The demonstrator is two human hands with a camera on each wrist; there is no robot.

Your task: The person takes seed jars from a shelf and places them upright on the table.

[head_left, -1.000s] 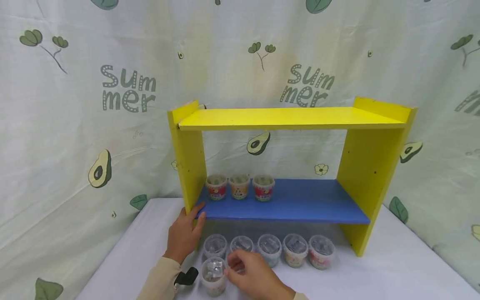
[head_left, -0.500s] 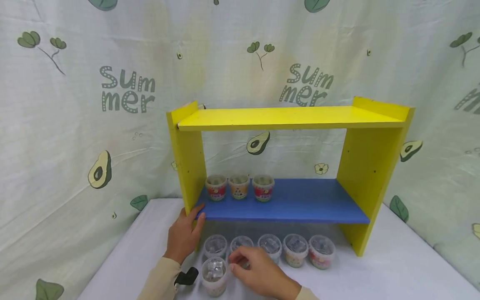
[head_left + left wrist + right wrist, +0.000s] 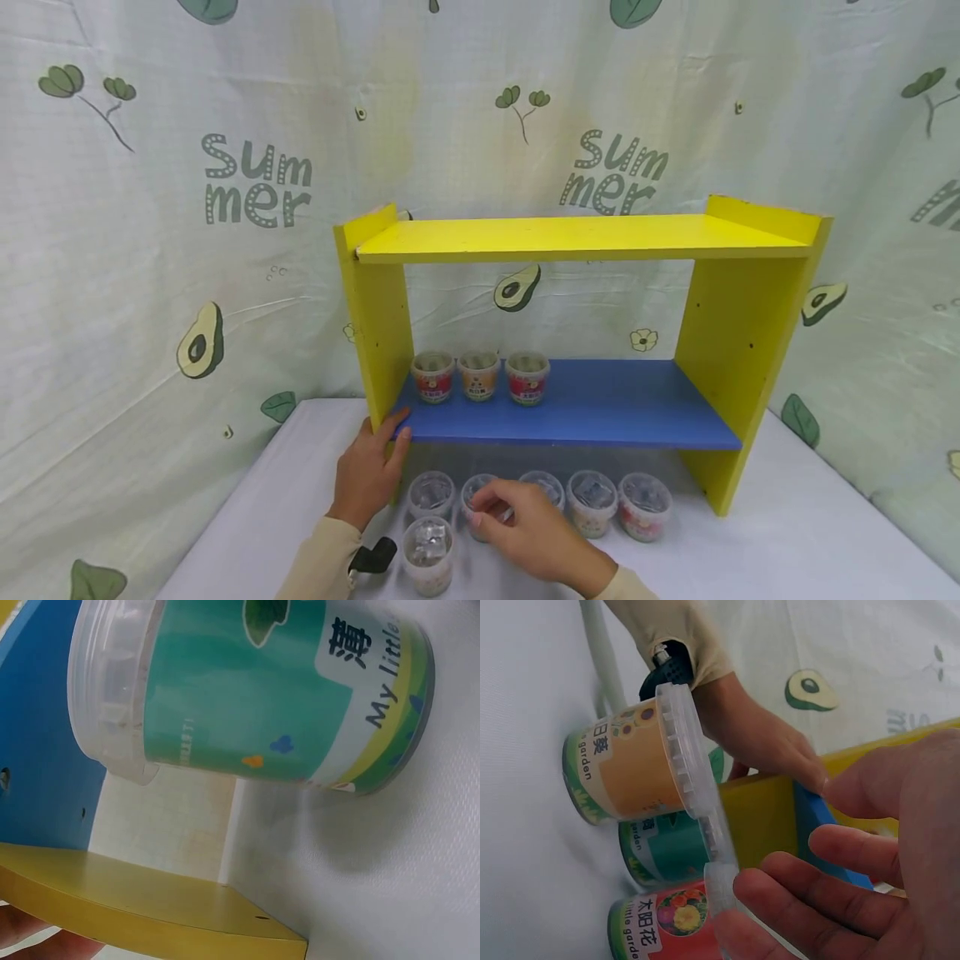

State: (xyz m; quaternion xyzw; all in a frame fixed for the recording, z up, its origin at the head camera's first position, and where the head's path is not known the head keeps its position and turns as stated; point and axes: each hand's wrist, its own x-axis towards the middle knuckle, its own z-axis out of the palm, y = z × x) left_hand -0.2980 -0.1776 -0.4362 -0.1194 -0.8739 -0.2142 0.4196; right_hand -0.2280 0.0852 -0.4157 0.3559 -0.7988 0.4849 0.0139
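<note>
My left hand (image 3: pixel 365 471) grips the left side panel (image 3: pixel 369 333) of a yellow-and-blue shelf, near the blue board's front corner. Beneath that board, lidded plastic cups stand in a row on the table. A green-labelled cup (image 3: pixel 247 690) is at the row's left end, with a red-labelled cup (image 3: pixel 667 919) beside it. In front of the green one stands an orange-labelled cup (image 3: pixel 630 765). My right hand (image 3: pixel 528 533) hovers over the row, fingers loosely bent and holding nothing. Its fingertips are close to the red-labelled cup's lid; whether they touch, I cannot tell.
Three cups (image 3: pixel 479 379) stand at the left of the blue board (image 3: pixel 622 404). Farther right in the lower row are more cups, including one with a reddish label (image 3: pixel 645 507). The yellow top board (image 3: pixel 585 237) spans above. A printed cloth (image 3: pixel 247 275) hangs behind.
My right hand has shifted right, from beside the orange-labelled front cup to by the second cup of the row. The left hand has stayed on the shelf panel.
</note>
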